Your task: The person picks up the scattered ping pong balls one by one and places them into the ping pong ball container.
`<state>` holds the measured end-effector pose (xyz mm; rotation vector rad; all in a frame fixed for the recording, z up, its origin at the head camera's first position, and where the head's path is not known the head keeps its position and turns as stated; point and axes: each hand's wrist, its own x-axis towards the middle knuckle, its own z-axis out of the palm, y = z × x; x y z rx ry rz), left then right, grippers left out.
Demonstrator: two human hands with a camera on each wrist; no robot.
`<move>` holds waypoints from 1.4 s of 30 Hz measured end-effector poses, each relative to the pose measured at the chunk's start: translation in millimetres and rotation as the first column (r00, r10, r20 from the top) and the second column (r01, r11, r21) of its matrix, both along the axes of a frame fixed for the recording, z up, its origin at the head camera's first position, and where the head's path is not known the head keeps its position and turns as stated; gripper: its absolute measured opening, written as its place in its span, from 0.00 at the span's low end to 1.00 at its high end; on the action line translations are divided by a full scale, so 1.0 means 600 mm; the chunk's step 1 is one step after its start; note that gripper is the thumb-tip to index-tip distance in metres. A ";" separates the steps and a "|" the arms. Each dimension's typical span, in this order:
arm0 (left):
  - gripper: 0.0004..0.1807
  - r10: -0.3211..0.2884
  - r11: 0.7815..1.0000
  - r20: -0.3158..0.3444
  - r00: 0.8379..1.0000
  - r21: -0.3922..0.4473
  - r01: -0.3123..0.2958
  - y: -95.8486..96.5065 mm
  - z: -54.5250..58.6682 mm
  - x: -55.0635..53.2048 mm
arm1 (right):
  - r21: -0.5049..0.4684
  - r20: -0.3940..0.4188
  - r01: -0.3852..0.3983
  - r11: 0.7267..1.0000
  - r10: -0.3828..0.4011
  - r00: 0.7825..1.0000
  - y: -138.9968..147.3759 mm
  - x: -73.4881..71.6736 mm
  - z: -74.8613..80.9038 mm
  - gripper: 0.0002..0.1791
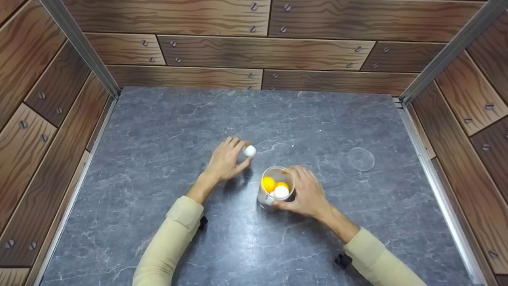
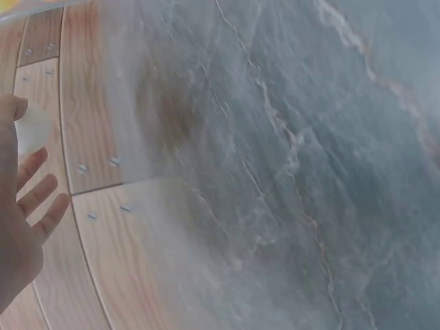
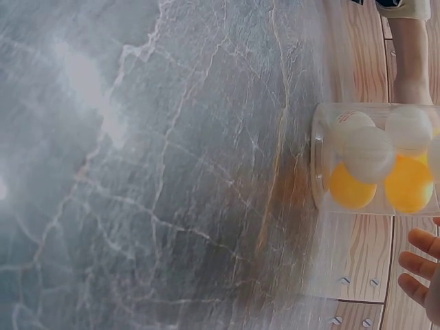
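My left hand (image 1: 226, 159) pinches a white ping-pong ball (image 1: 249, 150) between thumb and fingers, up and to the left of a clear plastic jar (image 1: 263, 200). In the left wrist view the white ball (image 2: 34, 129) shows at the fingertips, the other fingers spread apart. The jar is uncovered, and my right hand (image 1: 308, 194) grips it from the right, thumb on its near side. Inside are white and orange ping-pong balls; the right wrist view shows several through the wall, among them a white ball (image 3: 369, 154) and an orange ball (image 3: 408, 184).
A clear round lid (image 1: 361, 159) lies flat on the dark marbled tabletop (image 1: 190, 119), toward the right. Wood-patterned panels (image 1: 262, 51) wall the table at the back and both sides, with metal rails (image 1: 440, 198) along the edges.
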<state>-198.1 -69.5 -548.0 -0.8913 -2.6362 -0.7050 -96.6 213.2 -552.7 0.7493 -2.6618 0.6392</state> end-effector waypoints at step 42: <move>0.22 -0.238 0.958 -0.160 0.958 0.121 0.259 0.066 0.093 0.104 | 0.025 -0.052 -0.010 1.000 0.011 0.999 -0.002 -0.002 -0.002 0.60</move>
